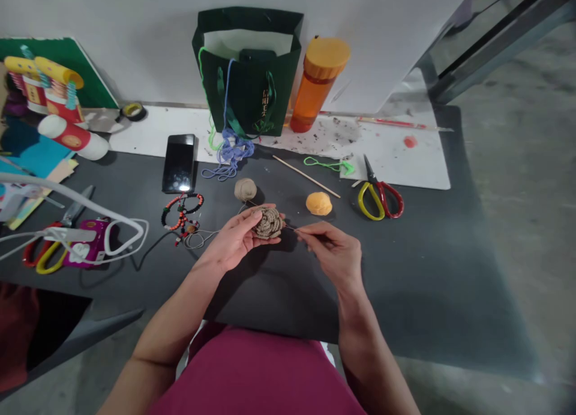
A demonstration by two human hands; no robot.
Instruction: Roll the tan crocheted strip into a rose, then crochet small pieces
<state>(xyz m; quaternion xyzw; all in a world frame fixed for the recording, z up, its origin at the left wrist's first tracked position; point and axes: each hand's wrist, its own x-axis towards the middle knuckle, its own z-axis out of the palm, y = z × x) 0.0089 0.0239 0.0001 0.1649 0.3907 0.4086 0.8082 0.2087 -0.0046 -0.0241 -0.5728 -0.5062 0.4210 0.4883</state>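
A brown coiled rosette of cord (269,223), shaped like a flower, rests in my left hand (236,240), with the thumb pressing on its face. To its right, my right hand (333,247) pinches a thin strand or needle (291,227) that reaches to the rosette's edge; which of the two it is I cannot tell. Just beyond the left fingers sits a small ball of beige yarn (245,189). An orange-yellow yarn ball (319,203) lies past my right hand. Loops of thin grey cord (198,240) lie left of my left wrist.
Red-and-yellow scissors (380,193) and a wooden stick (306,176) lie at right. A dark green paper bag (247,79) and an orange bottle (318,85) stand at the back. A phone (179,163), a beaded bracelet (182,214), and a white cable (126,223) occupy the left.
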